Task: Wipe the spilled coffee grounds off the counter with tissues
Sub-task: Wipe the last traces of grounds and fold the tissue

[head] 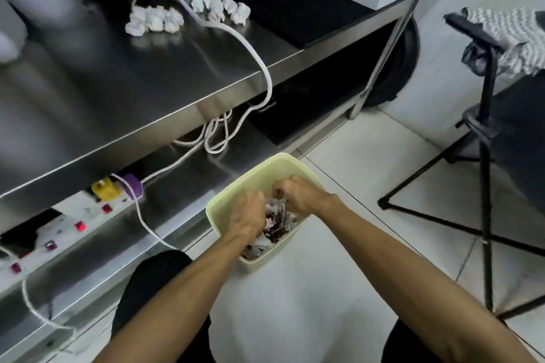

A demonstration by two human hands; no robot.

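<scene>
A: Where do the soiled tissues [275, 224] lie from the fingers?

B: Straight below them, inside the pale green bin [259, 169] on the floor. The wad stretches from the bin's near corner up to its middle, where both hands meet over it.

A: And the grip?

B: The right hand [298, 193] is curled into a fist, pinching the wad's upper end. The left hand [249, 212] shows its back. Its fingers bend down into the paper, but I cannot tell whether they clamp it or only press it.

A: How does the wad look?

B: White creased paper, smeared dark brown in the middle with grounds.

A: What does the next move turn on?

B: Probably letting go and reaching up. The counter [147, 91] stands up and to the left, so the left hand is nearer. White crumpled tissues [153, 20] sit in clusters toward its far edge, well apart from the bin, one cluster just beside the white cable [253, 50].

A: Any grounds on the steel?

B: Too blurred to tell.
</scene>
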